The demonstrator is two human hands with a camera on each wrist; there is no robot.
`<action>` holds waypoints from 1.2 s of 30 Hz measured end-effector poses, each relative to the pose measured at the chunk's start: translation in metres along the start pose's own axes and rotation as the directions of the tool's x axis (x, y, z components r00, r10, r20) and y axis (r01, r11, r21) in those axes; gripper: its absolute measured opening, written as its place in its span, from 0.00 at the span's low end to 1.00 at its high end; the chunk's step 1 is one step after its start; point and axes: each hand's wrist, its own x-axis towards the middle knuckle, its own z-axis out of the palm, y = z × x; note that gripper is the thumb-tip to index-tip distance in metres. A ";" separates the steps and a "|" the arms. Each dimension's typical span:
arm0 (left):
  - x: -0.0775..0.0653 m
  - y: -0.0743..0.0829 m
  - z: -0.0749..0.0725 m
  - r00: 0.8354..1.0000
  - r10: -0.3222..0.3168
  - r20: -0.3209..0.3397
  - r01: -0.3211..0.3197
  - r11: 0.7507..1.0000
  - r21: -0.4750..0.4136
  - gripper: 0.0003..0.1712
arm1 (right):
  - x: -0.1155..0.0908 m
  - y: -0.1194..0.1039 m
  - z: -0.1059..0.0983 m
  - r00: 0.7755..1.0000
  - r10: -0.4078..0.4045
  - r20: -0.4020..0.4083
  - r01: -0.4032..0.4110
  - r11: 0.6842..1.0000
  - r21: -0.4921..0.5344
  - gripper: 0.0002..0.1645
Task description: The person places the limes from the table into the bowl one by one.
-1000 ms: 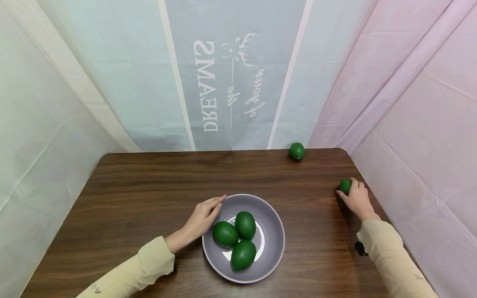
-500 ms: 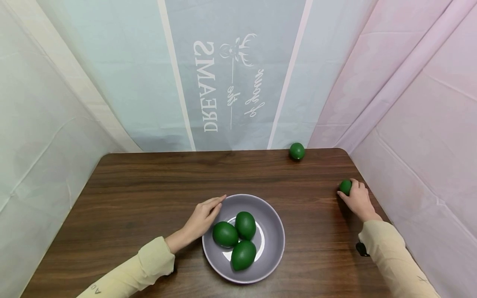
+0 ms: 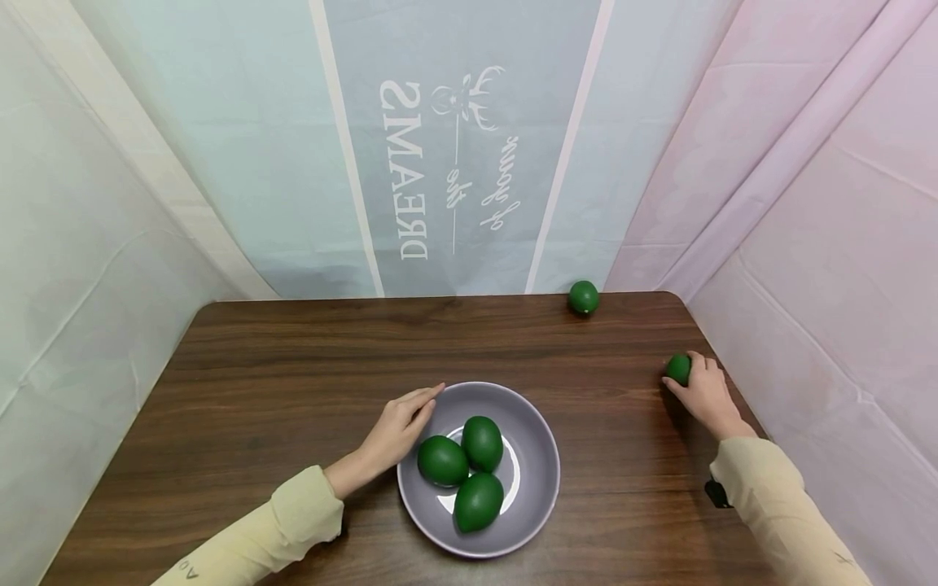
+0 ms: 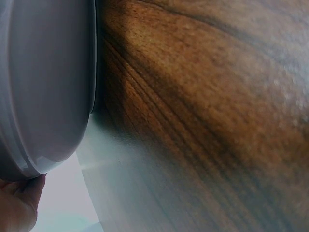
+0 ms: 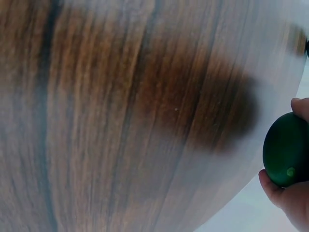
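Note:
At the right side of the table my right hand (image 3: 707,395) grips a green lime (image 3: 678,369) between thumb and fingers. In the right wrist view that lime (image 5: 286,151) shows its stem nub, with the thumb and a fingertip on opposite sides. My left hand (image 3: 396,427) lies with straight fingers along the left rim of a grey-purple bowl (image 3: 538,456). From the left wrist, fingertips (image 4: 34,191) touch the bowl's outer edge. Inside the bowl are three limes: one on the left (image 3: 443,461), one at the back (image 3: 483,443) and one in front (image 3: 479,502).
Another lime (image 3: 584,298) sits at the table's back edge, right of centre. The dark wooden table (image 3: 315,350) is bounded by a printed cloth (image 3: 454,163) behind and pale cloth walls on both sides.
The right forearm has shifted slightly to the right, while the right hand stays around its lime in nearly the same spot. The left hand, bowl and other limes have not moved.

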 end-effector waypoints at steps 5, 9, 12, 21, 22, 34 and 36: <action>0.000 0.000 0.000 1.000 -0.006 0.002 0.006 1.000 -0.004 0.17 | 0.001 -0.004 0.000 0.999 -0.037 0.003 0.037 0.999 -0.006 0.40; 0.000 0.000 0.000 1.000 -0.014 0.005 0.014 1.000 -0.006 0.18 | 0.001 -0.009 -0.001 0.999 -0.053 0.006 0.053 0.999 -0.007 0.40; 0.000 0.001 0.000 1.000 -0.017 0.006 0.017 1.000 -0.007 0.18 | 0.002 -0.012 -0.002 0.998 -0.058 0.012 0.058 0.998 -0.005 0.40; 0.000 0.001 -0.001 1.000 -0.009 0.006 0.010 1.000 -0.011 0.17 | 0.000 -0.021 -0.003 0.997 -0.079 0.024 0.079 0.997 0.015 0.39; 0.000 0.001 -0.001 1.000 -0.009 0.006 0.009 1.000 -0.011 0.17 | 0.000 -0.022 -0.003 0.996 -0.083 0.027 0.083 0.996 0.015 0.39; 0.000 0.001 0.000 1.000 0.001 0.002 -0.001 1.000 0.000 0.17 | 0.000 -0.038 -0.006 0.994 -0.104 0.044 0.102 0.994 0.029 0.40; 0.000 0.001 0.000 1.000 -0.001 0.001 0.001 1.000 -0.001 0.17 | 0.000 -0.039 -0.006 0.993 -0.109 0.041 0.108 0.994 0.029 0.41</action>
